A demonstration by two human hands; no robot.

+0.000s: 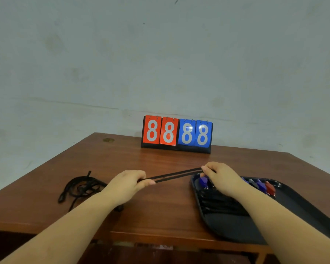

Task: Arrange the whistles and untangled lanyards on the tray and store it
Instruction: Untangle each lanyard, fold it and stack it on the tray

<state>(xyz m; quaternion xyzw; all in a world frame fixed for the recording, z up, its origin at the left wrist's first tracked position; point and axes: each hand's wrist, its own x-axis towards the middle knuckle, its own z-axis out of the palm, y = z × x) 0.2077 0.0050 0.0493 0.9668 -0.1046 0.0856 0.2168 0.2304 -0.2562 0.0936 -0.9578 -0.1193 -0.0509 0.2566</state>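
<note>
A black lanyard (176, 175) is stretched taut as a doubled strap between my hands. My left hand (131, 182) pinches its near end above the table. My right hand (220, 176) pinches the far end over the left rim of the black tray (236, 231). A blue whistle (203, 181) hangs just below my right hand, over the tray's corner. Several straightened black lanyards (217, 203) lie side by side in the tray. Along the tray's far edge sit more whistles, blue (261, 184) and red (270, 188). A tangled heap of black lanyards (80, 187) lies on the table to the left.
A flip scoreboard (176, 133) reading 88 in red and 88 in blue stands at the back of the brown wooden table (160, 210), against a pale wall. The table's front edge runs just below my forearms, with a dark shelf space underneath.
</note>
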